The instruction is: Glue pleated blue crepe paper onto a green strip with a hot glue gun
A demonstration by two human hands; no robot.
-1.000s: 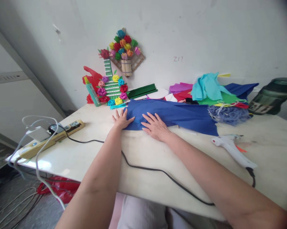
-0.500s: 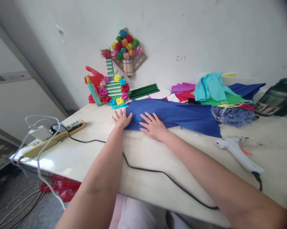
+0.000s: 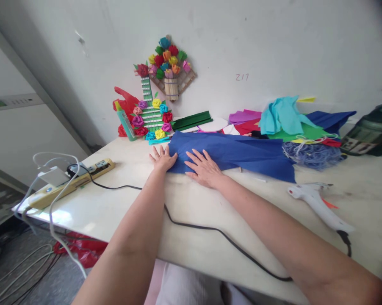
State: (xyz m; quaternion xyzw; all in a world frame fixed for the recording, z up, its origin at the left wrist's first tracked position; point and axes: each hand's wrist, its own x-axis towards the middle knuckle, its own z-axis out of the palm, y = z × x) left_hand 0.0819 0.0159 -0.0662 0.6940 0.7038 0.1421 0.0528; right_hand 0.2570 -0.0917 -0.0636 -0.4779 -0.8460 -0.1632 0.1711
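Note:
A long dark-blue sheet, which looks like fabric or crepe paper, lies across the table in front of me. At its left end rests my left hand, palm down with fingers spread, the thumb side on the blue sheet and the other fingers over the tabletop. My right hand lies flat on the sheet a little to the right, its fingers stretched apart. Neither hand grips anything. Right of the sheet, a white hot glue gun lies on its side.
A black cord crosses the white table beneath my arms. A power strip sits at the left. Behind stand a glue bottle and a flower-trimmed guitar craft. Coloured sheets, tangled strings and a dark bottle are at the right.
My right hand has shifted very slightly left across the blue sheet, fingers still spread. The camera view has moved a little; the other things stay in place.

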